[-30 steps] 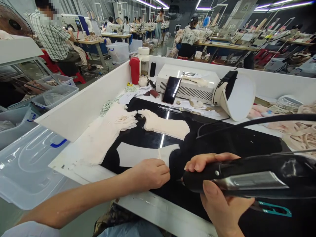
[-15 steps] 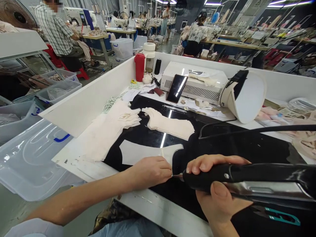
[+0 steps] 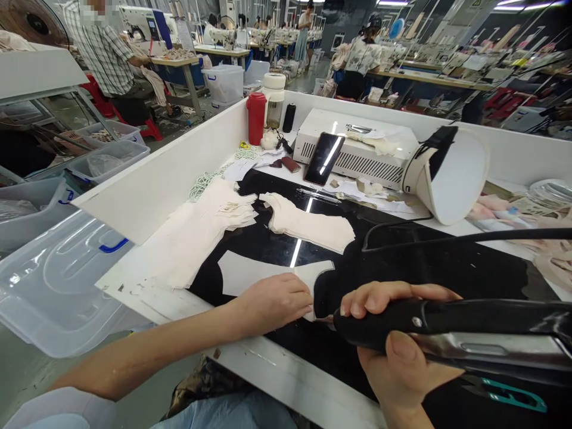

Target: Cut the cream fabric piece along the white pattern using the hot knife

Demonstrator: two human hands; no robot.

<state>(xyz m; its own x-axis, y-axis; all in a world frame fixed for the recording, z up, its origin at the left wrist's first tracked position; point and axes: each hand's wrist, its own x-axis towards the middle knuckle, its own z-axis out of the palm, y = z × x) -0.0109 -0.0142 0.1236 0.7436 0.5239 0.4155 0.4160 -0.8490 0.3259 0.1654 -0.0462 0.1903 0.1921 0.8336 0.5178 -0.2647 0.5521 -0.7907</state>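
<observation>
My left hand (image 3: 272, 302) is closed, with its fingertips pressed on the right end of a pale curved fabric piece (image 3: 250, 274) that lies on the black mat (image 3: 429, 268). In my right hand (image 3: 397, 357) is a black and silver handheld tool (image 3: 447, 322), its thin tip pointing left and reaching the piece's lower right corner. Behind them lies a stack of cream curved pieces (image 3: 308, 225). A larger cream stack (image 3: 192, 238) is at the left. What sits under my left fingertips is hidden.
Teal snips (image 3: 513, 394) lie at the lower right. At the back are a phone (image 3: 324, 158), a red flask (image 3: 256, 119), a white vented box (image 3: 357, 143) and a white cone (image 3: 456, 173). A black cable (image 3: 491, 236) crosses the right side. People sit at machines beyond.
My left hand has shifted slightly up and off the piece's lower right corner, which now shows. The tool tip stays near that corner. The whole view has shifted a little.
</observation>
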